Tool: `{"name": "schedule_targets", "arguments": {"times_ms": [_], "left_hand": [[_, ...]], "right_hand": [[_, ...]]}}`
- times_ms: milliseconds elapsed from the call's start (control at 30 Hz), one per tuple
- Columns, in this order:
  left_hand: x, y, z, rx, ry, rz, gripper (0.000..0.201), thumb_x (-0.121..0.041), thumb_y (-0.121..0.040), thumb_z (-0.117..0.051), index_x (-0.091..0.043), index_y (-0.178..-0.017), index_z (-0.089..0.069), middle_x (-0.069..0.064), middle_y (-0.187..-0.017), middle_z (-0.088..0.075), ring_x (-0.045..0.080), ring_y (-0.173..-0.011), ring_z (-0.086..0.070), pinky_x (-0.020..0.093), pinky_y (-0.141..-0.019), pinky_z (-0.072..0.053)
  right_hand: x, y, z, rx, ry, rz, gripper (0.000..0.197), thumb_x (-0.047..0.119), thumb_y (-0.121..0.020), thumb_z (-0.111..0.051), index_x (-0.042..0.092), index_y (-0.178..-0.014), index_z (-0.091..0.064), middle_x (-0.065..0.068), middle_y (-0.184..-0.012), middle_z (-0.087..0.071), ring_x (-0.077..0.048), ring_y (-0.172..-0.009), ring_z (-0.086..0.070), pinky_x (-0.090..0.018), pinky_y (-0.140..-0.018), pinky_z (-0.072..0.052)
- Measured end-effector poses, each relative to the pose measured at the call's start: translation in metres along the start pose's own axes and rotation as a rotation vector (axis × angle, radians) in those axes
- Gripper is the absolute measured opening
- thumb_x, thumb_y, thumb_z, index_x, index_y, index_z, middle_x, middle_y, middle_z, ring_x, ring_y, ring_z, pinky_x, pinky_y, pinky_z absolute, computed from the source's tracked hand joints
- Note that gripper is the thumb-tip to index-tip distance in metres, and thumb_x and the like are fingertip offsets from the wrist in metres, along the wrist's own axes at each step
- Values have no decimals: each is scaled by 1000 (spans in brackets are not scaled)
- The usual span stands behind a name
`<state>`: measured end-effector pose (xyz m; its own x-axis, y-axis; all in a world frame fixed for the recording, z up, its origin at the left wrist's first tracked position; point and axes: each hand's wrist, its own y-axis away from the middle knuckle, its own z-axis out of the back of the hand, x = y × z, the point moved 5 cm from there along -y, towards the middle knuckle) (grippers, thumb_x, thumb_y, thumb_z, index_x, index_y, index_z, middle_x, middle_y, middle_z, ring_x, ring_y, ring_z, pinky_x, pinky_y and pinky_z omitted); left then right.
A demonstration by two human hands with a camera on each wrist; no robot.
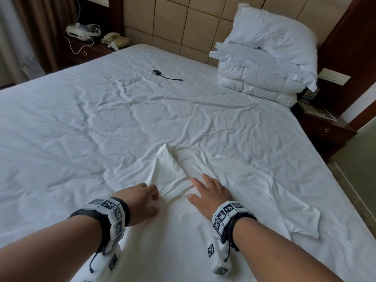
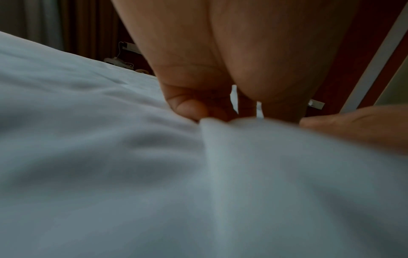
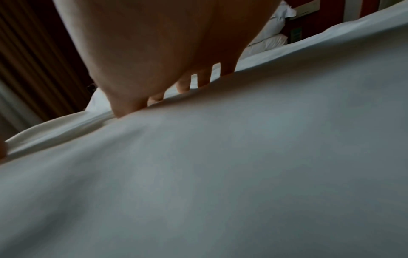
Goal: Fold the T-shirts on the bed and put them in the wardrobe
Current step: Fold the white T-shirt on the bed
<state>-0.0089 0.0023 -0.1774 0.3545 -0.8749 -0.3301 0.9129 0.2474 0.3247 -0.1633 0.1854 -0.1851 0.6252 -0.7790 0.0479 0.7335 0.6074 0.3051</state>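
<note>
Head view with both wrist views. We see no container holding anything; the bearing surface is the wide bed with its creased white sheet (image 1: 91, 110), which carries all that follows.

Task object: a white cotton T-shirt (image 1: 240, 192) lies spread on the near right part of the bed, directly before us. One sleeve (image 1: 301, 222) reaches out flat toward the bed's right edge. The other sleeve side is turned up and inward into a peaked fold (image 1: 168, 159) above the hands. The neckline rib (image 1: 183, 192) shows as a thin line between the hands. The cloth is wrinkled and not yet folded into a packet.

Hands: our left hand (image 1: 142, 202) has its fingers curled, bunching a ridge of the shirt's cloth at the fold's base; the left wrist view shows the fingertips (image 2: 189, 108) gathering this cloth. Our right hand (image 1: 209, 193) lies palm down, fingers straight and spread, pressing the shirt flat; its fingers (image 3: 204, 78) show in the right wrist view. Both wrists wear marker-printed bands (image 1: 114, 218).

Elsewhere: a small black device with a cable (image 1: 156, 72) lies on the sheet's far middle. A stack of white pillows and folded bedding (image 1: 264, 66) stands at the far right, against the tan padded headboard (image 1: 183, 23).
</note>
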Motion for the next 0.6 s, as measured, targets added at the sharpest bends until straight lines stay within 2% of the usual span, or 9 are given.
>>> {"name": "schedule_targets", "arguments": {"times_ms": [100,167,267,333,433,533,600], "left_hand": [[-4,-1,2,9,-17,32,39,-64,-86,-55,-41,-117,-48,-15,-107,-47,14,-96,-59,33,-87,-52],[-9,-3,6,-2,10,59,38,-63,-85,-57,-40,-114,-52,-15,-103,-51,12,-94,-59,32,-86,-52],[-34,-8,14,-101,155,59,21,-56,-87,-61,-39,-99,-57,-17,-89,-59,5,-84,-58,27,-77,-51],[-61,-14,13,-138,247,39,13,-48,-88,-63,-36,-91,-61,-16,-87,-62,5,-81,-60,25,-73,-50],[-106,-25,-2,-97,303,-4,11,-44,-88,-63,-33,-88,-65,-13,-90,-64,7,-84,-62,24,-73,-51],[-149,-29,-26,-21,276,-61,9,-45,-91,-60,-37,-93,-61,-16,-90,-60,2,-84,-59,17,-66,-42],[-172,-29,-44,26,286,-75,9,-45,-89,-60,-39,-95,-58,-15,-95,-62,5,-88,-61,19,-72,-46]], "right_hand": [[-22,10,0,20,-2,-49,73,72,-93,-28,44,-159,-11,7,-170,-2,-20,-155,-5,-46,-124,-12],[-41,20,0,30,-11,-52,73,72,-94,-27,43,-159,-12,7,-170,-1,-19,-156,-4,-45,-124,-11],[-74,42,-2,54,-50,-31,71,69,-96,-33,43,-159,-13,10,-170,-1,-15,-156,-3,-42,-125,-12],[-93,58,0,64,-68,-22,71,65,-96,-38,42,-159,-15,11,-170,-2,-14,-156,-4,-40,-125,-12],[-120,79,2,77,-70,-41,71,63,-95,-41,42,-159,-17,10,-170,-3,-14,-155,-4,-40,-125,-13],[-144,97,2,91,-57,-68,73,64,-94,-41,41,-159,-17,9,-170,-2,-16,-156,-3,-39,-125,-12],[-159,107,1,86,-43,-70,72,63,-95,-42,41,-159,-18,9,-170,-2,-16,-155,-4,-38,-124,-12]]}}
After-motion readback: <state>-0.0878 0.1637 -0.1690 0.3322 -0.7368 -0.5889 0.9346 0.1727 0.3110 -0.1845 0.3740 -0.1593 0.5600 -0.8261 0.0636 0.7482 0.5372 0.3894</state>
